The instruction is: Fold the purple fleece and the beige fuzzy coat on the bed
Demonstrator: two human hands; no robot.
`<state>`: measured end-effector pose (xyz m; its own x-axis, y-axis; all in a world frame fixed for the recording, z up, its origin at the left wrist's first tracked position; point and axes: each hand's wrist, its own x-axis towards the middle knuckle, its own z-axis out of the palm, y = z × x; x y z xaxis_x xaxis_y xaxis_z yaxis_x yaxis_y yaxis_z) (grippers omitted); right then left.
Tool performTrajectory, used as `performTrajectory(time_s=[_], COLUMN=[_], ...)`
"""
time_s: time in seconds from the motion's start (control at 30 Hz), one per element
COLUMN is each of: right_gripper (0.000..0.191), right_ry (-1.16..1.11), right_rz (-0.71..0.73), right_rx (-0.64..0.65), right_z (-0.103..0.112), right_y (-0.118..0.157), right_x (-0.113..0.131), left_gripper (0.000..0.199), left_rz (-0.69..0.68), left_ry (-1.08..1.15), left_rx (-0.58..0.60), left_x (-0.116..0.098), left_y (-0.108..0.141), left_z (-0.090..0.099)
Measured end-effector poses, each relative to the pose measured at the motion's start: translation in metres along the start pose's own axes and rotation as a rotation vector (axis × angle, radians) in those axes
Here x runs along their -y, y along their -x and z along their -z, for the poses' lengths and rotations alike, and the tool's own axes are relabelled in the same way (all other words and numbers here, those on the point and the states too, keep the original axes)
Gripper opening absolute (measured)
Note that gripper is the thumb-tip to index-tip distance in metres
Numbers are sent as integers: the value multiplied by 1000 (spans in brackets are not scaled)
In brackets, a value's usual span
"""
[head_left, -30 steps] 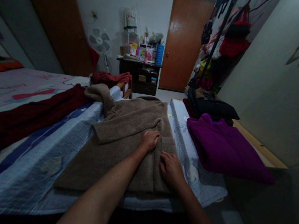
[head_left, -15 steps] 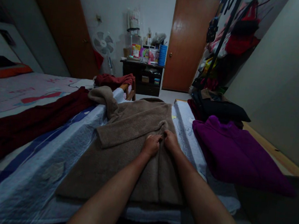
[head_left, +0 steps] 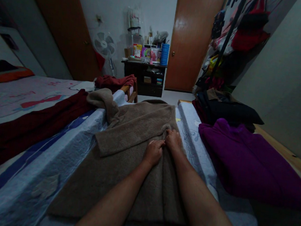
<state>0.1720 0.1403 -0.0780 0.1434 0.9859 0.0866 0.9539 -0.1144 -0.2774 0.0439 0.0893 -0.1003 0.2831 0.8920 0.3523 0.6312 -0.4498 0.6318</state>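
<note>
A brown fleecy coat (head_left: 118, 170) lies spread in front of me. One sleeve is laid across its front, and the other hangs out to the far left. My left hand (head_left: 154, 151) is closed on the coat near its right side, fingertips at the edge of a fold. Just beside it, my right hand (head_left: 173, 140) pinches the same cloth a little farther away. The two hands nearly touch, and a small bunched ridge of fabric rises by the right fingers. What lies under the fingertips is hidden.
A folded purple garment (head_left: 252, 162) lies at the right, with dark folded clothes (head_left: 228, 108) behind it. Dark red clothing (head_left: 35, 119) stretches along the bed at the left. Farther back stand a fan (head_left: 104, 44), a dark cabinet (head_left: 143, 78) and a wooden door (head_left: 190, 42).
My hands stay on the same part of the coat, with the left slightly nearer to me and the right fingers shifted a little. The view has moved slightly closer.
</note>
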Motion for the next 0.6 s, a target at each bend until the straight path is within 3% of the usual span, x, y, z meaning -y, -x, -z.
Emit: performTrajectory(time_s=[0.13,0.33,0.43,0.6], right_gripper=[40,46,54,52], right_ry=[44,-10,-35,-8], right_rz=[35,107,102,132], right_rx=[-69,-127,-103,-39], right_z=[-3,-12,-14,-13], right_y=[5,6,5,5], right_x=[1,1,0,0], left_gripper=[39,28,24,22], left_rz=[49,215,226,240], left_ry=[103,170,185,230], left_rx=[-73,-336,-364,-376], left_x=[1,9,10,11], left_y=[1,1,0,-1], left_z=[4,10,10,10])
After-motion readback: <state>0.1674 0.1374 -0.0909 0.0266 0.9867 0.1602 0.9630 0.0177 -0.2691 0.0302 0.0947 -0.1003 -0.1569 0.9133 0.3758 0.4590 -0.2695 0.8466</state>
